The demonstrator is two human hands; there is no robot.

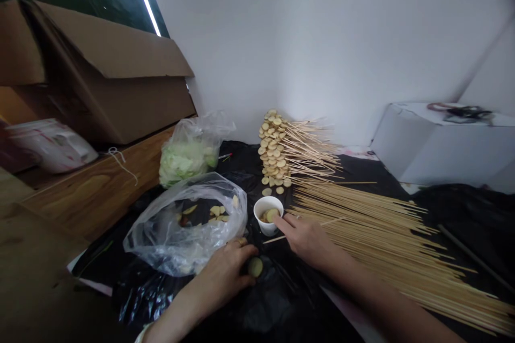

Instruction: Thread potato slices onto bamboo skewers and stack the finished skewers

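Observation:
My left hand (230, 263) is closed, with a round potato slice (255, 267) at its thumb and fingertips, low over the black plastic. My right hand (308, 240) reaches to the rim of a white cup (267, 229), its fingertips at a pale slice (272, 215) inside. A thin wooden skewer (273, 239) runs through that hand, its tip sticking out left below the cup. Left of the cup lies an open clear plastic bag (155, 238) with some slices (217, 210) in it. Behind the cup, a stack of skewered slices (276, 150) stands against the wall.
Many bare skewers (374, 230) lie spread across the right side. A tied bag of green vegetables (185, 158) sits behind the open bag. A cardboard box (132, 102) and a white bucket (52, 144) are at the left, a white box (442, 144) at the right.

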